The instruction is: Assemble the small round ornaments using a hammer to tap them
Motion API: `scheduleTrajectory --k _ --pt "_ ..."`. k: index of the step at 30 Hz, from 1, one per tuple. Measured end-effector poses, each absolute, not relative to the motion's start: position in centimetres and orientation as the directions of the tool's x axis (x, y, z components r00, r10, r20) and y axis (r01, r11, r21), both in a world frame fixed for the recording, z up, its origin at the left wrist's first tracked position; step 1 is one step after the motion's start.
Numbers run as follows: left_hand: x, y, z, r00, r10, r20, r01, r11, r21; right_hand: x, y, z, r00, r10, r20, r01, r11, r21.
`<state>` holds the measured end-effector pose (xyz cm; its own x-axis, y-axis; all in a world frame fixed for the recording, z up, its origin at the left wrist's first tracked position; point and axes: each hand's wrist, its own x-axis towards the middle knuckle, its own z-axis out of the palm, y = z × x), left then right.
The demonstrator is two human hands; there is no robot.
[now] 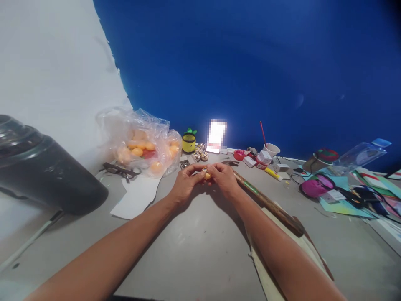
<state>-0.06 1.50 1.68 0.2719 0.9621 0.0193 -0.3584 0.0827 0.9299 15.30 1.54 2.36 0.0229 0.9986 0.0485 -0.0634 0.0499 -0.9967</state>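
Observation:
My left hand [188,180] and my right hand [224,179] meet over the middle of the grey table. Between their fingertips they pinch a small, round, gold-and-yellow thing [206,174], partly covered by fingers; its exact kind is too small to make out. Just beyond my left hand lie several shiny gold balls [204,156] and a small open box [184,163] with metallic bits. A hammer [269,205] with a long wooden handle runs beside my right forearm, its head behind my right hand.
A plastic bag [142,146] of orange balls, glasses [120,170], white paper [138,196] and a large dark bottle [62,171] are on the left. A lit phone [216,136] stands against the blue wall. Rightward are a cup [271,150], a yellow tube [273,174] and a clear bottle [360,158].

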Motion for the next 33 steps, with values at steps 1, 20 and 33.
scheduleTrajectory --k 1,20,33 --pt "-0.06 1.48 1.67 0.269 0.963 0.025 -0.363 0.077 0.929 15.19 1.52 2.32 0.03 0.998 0.047 -0.074 0.049 -0.996" --pt "-0.06 1.32 1.39 0.179 0.938 0.296 0.001 -0.301 0.954 14.51 1.0 3.07 0.021 0.997 -0.073 -0.228 -0.067 -0.971" --pt "-0.38 1.56 0.77 0.185 0.705 0.685 0.319 -0.703 0.636 14.37 0.96 3.22 0.001 0.993 -0.12 -0.348 -0.112 -0.931"
